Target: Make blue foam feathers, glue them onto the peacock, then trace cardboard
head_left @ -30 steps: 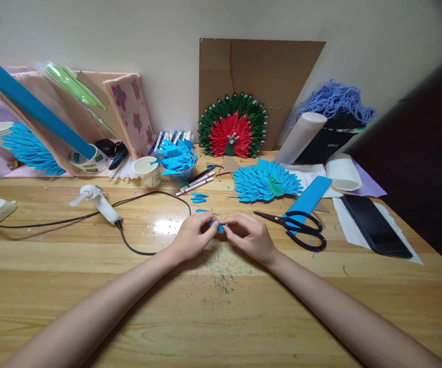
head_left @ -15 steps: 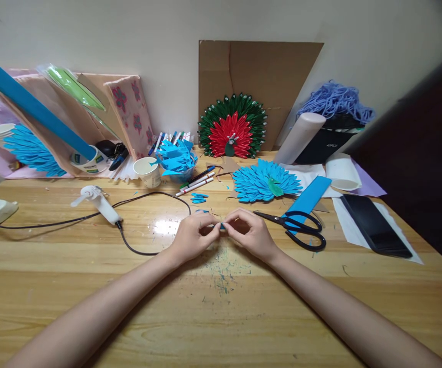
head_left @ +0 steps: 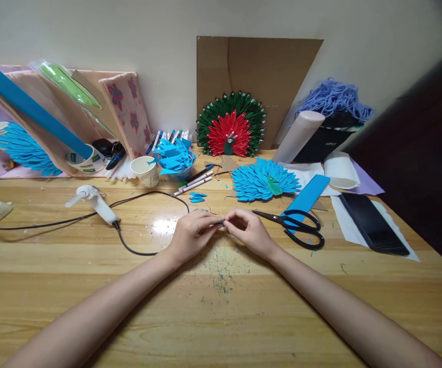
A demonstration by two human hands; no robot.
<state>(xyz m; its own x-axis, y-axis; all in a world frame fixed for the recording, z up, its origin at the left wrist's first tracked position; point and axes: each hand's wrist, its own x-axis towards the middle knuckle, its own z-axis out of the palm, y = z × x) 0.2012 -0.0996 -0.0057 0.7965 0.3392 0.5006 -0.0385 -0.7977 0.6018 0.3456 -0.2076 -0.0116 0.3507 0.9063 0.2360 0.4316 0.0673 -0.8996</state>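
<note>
Over the middle of the table, my left hand (head_left: 194,232) and my right hand (head_left: 249,232) meet at their fingertips. Both are closed in a pinch on a small blue piece (head_left: 223,223), mostly hidden by the fingers. Just beyond them lie several narrow blue petal-like pieces (head_left: 197,197). To the right of my right hand rest black-handled scissors (head_left: 282,220), partly over a flat blue strip (head_left: 310,191). Behind these lies a blue peacock figure (head_left: 261,180) with a green body, made of layered petals.
A white hot glue gun (head_left: 100,204) with a black cord sits at left. Farther back are a paper cup (head_left: 145,171), a tub of blue cuttings (head_left: 175,158), markers (head_left: 194,184) and a red-green peacock (head_left: 230,125) against cardboard (head_left: 259,66). A phone (head_left: 374,225) lies at right.
My left fingers have straightened and moved over the small blue piece, so less of it shows. The view has shifted slightly; the things on the table stay put.
</note>
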